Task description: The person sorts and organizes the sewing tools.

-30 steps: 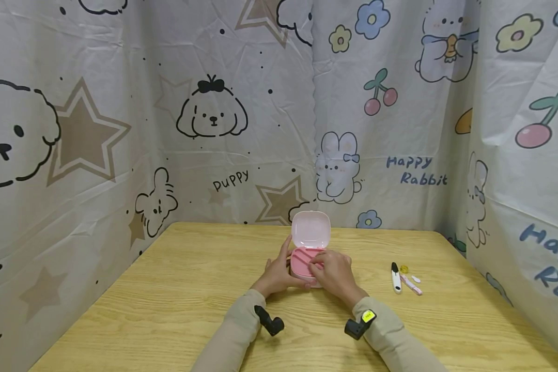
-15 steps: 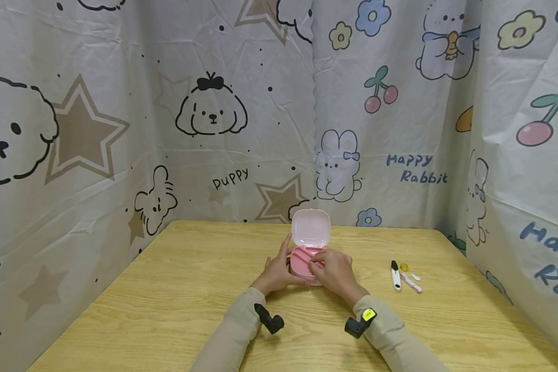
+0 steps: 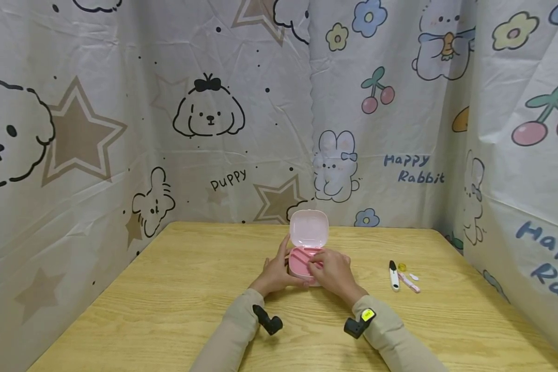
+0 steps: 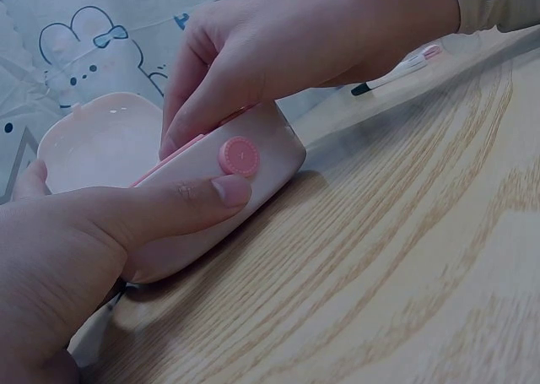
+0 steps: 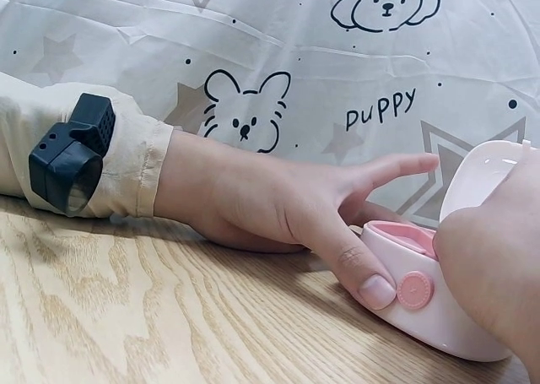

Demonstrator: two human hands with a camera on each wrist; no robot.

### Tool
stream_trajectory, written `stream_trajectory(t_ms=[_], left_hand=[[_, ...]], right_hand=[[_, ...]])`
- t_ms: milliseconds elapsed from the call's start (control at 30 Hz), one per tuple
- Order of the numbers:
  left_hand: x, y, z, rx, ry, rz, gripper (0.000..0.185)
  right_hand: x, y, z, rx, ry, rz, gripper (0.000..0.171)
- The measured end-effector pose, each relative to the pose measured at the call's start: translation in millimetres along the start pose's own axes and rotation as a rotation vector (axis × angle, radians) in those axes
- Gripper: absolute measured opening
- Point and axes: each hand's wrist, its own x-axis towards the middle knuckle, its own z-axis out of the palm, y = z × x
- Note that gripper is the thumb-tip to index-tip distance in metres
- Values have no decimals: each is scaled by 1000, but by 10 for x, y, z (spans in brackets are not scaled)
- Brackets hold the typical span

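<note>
A small pink case (image 3: 299,261) lies on the wooden table (image 3: 176,289) with its lid (image 3: 309,228) standing up behind it. My left hand (image 3: 276,272) grips the case's left side. Its thumb (image 4: 196,203) presses the front wall just beside a round pink button (image 4: 239,156), and its index finger (image 5: 396,166) stretches toward the lid (image 5: 489,175). My right hand (image 3: 333,269) lies over the right side of the case (image 4: 261,186), fingers curled over the rim into the tray. What those fingers touch inside is hidden.
To the right lie a white pen-like tool with a black tip (image 3: 393,276), a pink stick (image 3: 409,283), a small yellow piece (image 3: 402,267) and a small white piece (image 3: 414,277). Printed curtains (image 3: 214,129) close off the back and both sides of the table.
</note>
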Motion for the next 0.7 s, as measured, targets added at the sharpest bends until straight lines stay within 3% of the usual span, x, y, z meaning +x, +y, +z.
stream_trajectory(t_ms=[367,700], left_hand=[[-15,6,1,-7,4,2,140],[-15,27,-8,-21,2,-1,140]], right_hand=[[-14,19,-42,35,7,-6,8],[-43,149,-233,183,-8,128,19]])
